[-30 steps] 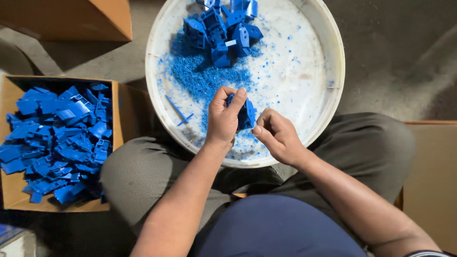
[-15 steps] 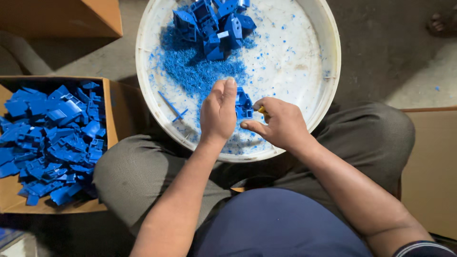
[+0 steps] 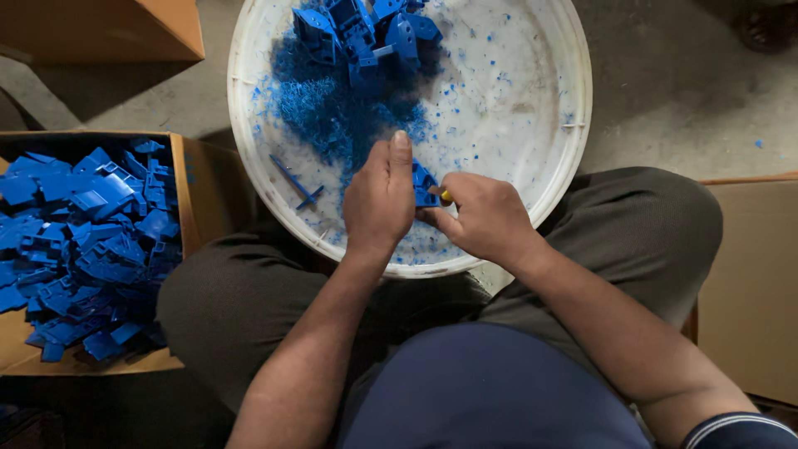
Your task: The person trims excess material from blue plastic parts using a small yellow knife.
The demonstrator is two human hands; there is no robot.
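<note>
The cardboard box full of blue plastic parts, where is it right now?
In the head view, the cardboard box sits on the floor at the person's left, beside the left knee and the white tub.

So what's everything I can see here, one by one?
basin: one, white, round, on the floor ahead of the knees
piece: one, blue plastic, held between both hands over the basin's near edge
tool: one, only a yellow tip shows, in the right hand
pile: several blue pieces, at the basin's far side
shavings: many, blue, scattered in the basin below the pile
strips: a couple, blue, thin, at the basin's left
box: one, cardboard, left of the knees
parts: many, blue, filling the box
second box: one, cardboard, top left
board: one, cardboard, at right
left hand: gripping the piece
right hand: on piece and tool
</note>
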